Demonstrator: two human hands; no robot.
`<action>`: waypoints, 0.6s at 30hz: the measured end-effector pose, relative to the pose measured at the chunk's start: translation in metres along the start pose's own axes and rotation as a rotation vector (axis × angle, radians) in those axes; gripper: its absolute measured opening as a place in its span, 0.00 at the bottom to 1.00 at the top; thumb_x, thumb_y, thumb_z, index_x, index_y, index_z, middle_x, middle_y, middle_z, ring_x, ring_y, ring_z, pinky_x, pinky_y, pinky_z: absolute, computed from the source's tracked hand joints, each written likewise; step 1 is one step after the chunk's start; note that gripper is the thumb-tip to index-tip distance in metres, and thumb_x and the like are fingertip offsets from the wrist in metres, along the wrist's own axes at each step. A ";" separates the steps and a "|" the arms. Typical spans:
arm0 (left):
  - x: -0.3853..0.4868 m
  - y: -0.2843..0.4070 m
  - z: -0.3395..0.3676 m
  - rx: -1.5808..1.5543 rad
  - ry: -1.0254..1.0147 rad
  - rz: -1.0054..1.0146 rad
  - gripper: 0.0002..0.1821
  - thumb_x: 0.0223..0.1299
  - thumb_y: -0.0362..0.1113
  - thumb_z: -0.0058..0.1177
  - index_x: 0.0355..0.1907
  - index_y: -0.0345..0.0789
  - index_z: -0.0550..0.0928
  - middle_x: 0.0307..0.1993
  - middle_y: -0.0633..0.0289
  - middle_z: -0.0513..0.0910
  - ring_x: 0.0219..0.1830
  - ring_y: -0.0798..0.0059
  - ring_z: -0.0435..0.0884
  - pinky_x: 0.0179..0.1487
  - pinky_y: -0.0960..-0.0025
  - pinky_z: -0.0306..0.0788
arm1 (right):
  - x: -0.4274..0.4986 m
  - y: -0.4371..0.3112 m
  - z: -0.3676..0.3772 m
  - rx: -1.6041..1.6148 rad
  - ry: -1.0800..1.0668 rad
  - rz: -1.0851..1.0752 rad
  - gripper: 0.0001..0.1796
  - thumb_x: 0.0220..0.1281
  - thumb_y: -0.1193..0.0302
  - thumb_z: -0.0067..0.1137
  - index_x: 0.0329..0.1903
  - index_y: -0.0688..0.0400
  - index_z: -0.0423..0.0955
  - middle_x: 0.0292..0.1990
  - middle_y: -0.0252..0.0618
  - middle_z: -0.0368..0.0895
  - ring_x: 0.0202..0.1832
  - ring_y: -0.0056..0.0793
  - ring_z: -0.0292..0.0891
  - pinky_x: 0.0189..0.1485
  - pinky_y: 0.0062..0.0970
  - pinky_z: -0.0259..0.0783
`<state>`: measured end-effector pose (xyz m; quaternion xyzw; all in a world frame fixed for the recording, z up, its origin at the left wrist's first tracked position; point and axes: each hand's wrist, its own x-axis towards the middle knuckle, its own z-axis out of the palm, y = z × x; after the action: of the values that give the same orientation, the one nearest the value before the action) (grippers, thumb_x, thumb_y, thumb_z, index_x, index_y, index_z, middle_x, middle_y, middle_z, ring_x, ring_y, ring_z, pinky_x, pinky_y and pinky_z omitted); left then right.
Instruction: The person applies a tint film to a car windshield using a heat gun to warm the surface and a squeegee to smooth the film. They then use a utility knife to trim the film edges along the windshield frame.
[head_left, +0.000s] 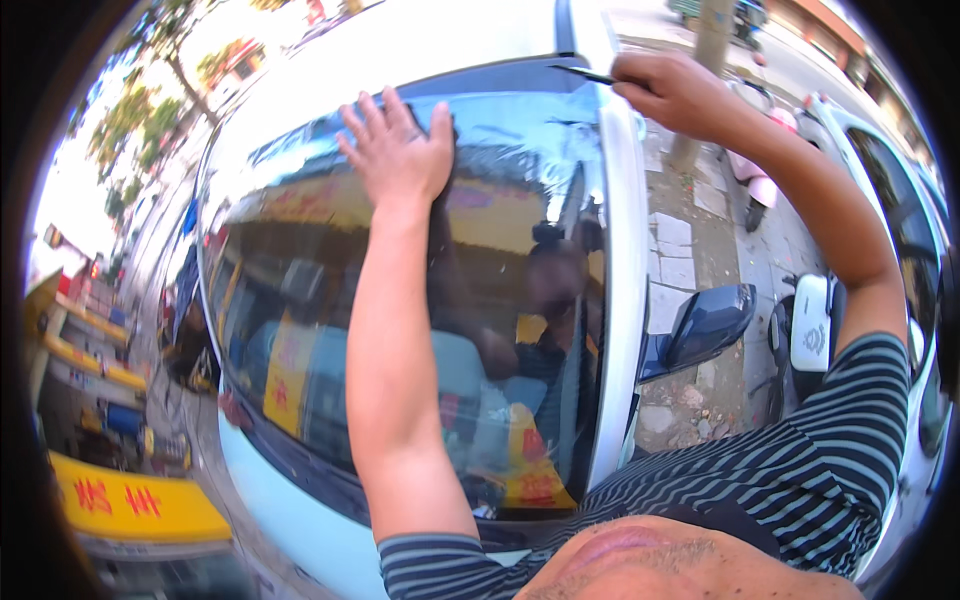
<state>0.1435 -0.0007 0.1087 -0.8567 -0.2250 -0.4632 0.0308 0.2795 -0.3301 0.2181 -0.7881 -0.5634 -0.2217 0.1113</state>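
Note:
My left hand (397, 150) lies with its fingers spread on the windshield (480, 277) of a light blue vehicle, near the upper edge of the glass. Nothing is in its grip. My right hand (667, 94) holds a thin dark pointed tool (581, 73), whose exact kind I cannot tell. The tool points left, close to the upper right corner of the windshield. A bluish strip runs along the glass top, with wrinkled, shiny patches beneath it. Reflections of a person and of yellow shapes show in the glass.
A dark side mirror (709, 319) sticks out right of the pale pillar (624, 225). Farther right stand a pink scooter (757, 176), a pole (701, 90), another scooter's white part (811, 322) and a parked car (885, 172). A yellow sign (135, 499) is at lower left.

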 end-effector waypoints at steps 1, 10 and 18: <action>-0.002 -0.001 0.003 0.024 0.073 -0.046 0.49 0.75 0.69 0.43 0.83 0.31 0.65 0.84 0.35 0.57 0.87 0.33 0.45 0.86 0.30 0.36 | -0.005 0.000 0.003 0.077 -0.013 0.002 0.11 0.81 0.65 0.54 0.45 0.60 0.77 0.33 0.51 0.82 0.38 0.53 0.81 0.45 0.47 0.76; -0.084 0.002 -0.033 -0.092 0.027 -0.260 0.45 0.77 0.65 0.43 0.83 0.33 0.65 0.84 0.36 0.57 0.87 0.35 0.48 0.87 0.37 0.40 | -0.019 -0.010 0.049 -0.123 0.045 -0.201 0.13 0.82 0.69 0.50 0.58 0.65 0.72 0.78 0.52 0.71 0.86 0.47 0.55 0.88 0.52 0.46; -0.210 0.006 -0.091 -0.026 -0.064 -0.260 0.38 0.79 0.61 0.43 0.83 0.44 0.68 0.84 0.45 0.62 0.86 0.40 0.55 0.86 0.37 0.45 | -0.055 -0.040 0.045 -0.090 0.031 -0.263 0.13 0.82 0.71 0.49 0.58 0.65 0.73 0.72 0.57 0.77 0.83 0.47 0.62 0.88 0.55 0.43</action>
<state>-0.0239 -0.1046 -0.0084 -0.8348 -0.3292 -0.4387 -0.0478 0.2375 -0.3434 0.1493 -0.7079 -0.6497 -0.2717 0.0546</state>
